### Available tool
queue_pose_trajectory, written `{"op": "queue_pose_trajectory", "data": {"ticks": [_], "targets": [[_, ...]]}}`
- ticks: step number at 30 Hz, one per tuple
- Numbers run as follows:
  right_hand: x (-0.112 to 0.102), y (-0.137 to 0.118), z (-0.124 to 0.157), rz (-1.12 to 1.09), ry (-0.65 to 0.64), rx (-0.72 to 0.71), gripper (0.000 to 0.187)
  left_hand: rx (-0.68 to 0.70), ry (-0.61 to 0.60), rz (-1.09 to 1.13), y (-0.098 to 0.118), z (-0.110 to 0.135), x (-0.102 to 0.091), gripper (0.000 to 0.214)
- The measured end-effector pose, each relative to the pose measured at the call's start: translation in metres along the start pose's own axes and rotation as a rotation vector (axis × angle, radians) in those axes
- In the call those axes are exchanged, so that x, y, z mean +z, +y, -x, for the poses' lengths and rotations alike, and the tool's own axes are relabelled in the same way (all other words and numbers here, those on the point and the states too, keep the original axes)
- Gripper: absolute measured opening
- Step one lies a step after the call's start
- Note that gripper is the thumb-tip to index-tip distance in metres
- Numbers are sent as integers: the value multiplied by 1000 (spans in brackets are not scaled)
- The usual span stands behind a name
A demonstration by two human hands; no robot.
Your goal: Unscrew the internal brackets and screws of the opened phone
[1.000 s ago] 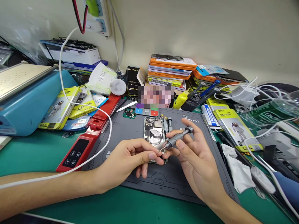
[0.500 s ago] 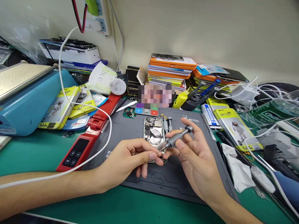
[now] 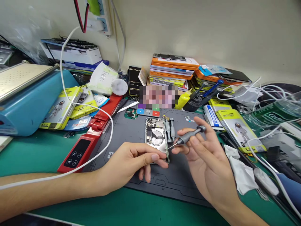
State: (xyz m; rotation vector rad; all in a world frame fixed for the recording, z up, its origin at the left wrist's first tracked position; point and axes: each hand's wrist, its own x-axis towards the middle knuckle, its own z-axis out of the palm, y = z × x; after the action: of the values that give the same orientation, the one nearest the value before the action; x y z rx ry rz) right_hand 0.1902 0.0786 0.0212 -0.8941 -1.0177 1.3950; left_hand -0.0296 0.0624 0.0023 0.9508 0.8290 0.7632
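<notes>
Opened phone (image 3: 156, 138): located at the centre of the frame, on the dark grey work mat (image 3: 183, 191). Its interior faces up, with the long side running up and down the frame.

Left hand (image 3: 135, 160): positioned below and left of centre, fingers crossing in front of the phone's lower end. Thumb and forefinger are brought close together at the tips; from where I stand I cannot tell whether a small part sits between them, nor whether they touch the phone. The lower fingers hang loosely curled beneath.

Right hand (image 3: 211, 160): positioned right of centre. Thumb and fingers grasp the grey screwdriver (image 3: 189, 136) by its handle, cap end toward the upper right, thin shaft toward the lower left. The shaft tip is near the left fingertips but apart from them, beside the phone's right edge as I see it.

Surrounding items: two spare screwdrivers (image 3: 167, 130) lie side by side just right of the phone. A colour-blocked strip (image 3: 148, 111) rests above the phone, with a round green circuit piece (image 3: 131, 114) to its left. A red device (image 3: 77, 153) with a dark button panel occupies the lower left. A yellow bottle (image 3: 182, 100) leans at upper centre-right. A yellow battery pack (image 3: 240, 130) lies at the right.
</notes>
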Motion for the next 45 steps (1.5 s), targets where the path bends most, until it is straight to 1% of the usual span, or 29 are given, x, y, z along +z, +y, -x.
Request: {"op": "queue_pose_trajectory", "data": {"ticks": [3,5,6,7,9,10,11,13,14,15,17,21,25,29,32,39,45], "targets": [[-5,-1,-6,104,10,-143,40,-12,-17,-102,0,4,1,35],[-9,1,-10,235,-5,-290,38,39,-64,-268,0,8,0,32],[-11,3,-11,319,-20,-377,37,113,-117,-389,-1,9,0,29],[-13,4,-12,413,-41,-479,38,229,-175,-526,-2,11,0,26],[-18,8,-12,592,-91,-677,44,535,-264,-810,-6,14,1,22],[-20,9,-12,665,-114,-766,50,690,-271,-944,-9,16,2,20],[-21,11,-11,698,-129,-807,55,824,-254,-1076,-12,17,2,19],[-24,15,-10,718,-149,-859,63,983,-194,-1335,-19,20,3,18],[-25,17,-10,719,-161,-872,65,1030,-199,-1447,-22,21,4,19],[-26,18,-10,722,-175,-883,67,1043,-194,-1529,-24,23,4,20],[-27,20,-10,735,-207,-889,67,1023,-177,-1632,-26,24,4,23],[-27,20,-9,750,-248,-849,65,978,-103,-1704,-25,25,5,23],[-27,18,-8,794,-307,-809,63,975,-68,-1690,-24,24,6,21],[-27,20,-8,832,-351,-834,65,995,-32,-1646,-24,21,5,22],[-27,21,-8,823,-378,-826,66,996,-35,-1648,-24,21,5,22],[-27,22,-7,835,-379,-783,64,1022,-52,-1668,-23,22,5,22],[-25,17,-8,938,-320,-799,60,1023,-65,-1685,-23,22,4,22]]}}
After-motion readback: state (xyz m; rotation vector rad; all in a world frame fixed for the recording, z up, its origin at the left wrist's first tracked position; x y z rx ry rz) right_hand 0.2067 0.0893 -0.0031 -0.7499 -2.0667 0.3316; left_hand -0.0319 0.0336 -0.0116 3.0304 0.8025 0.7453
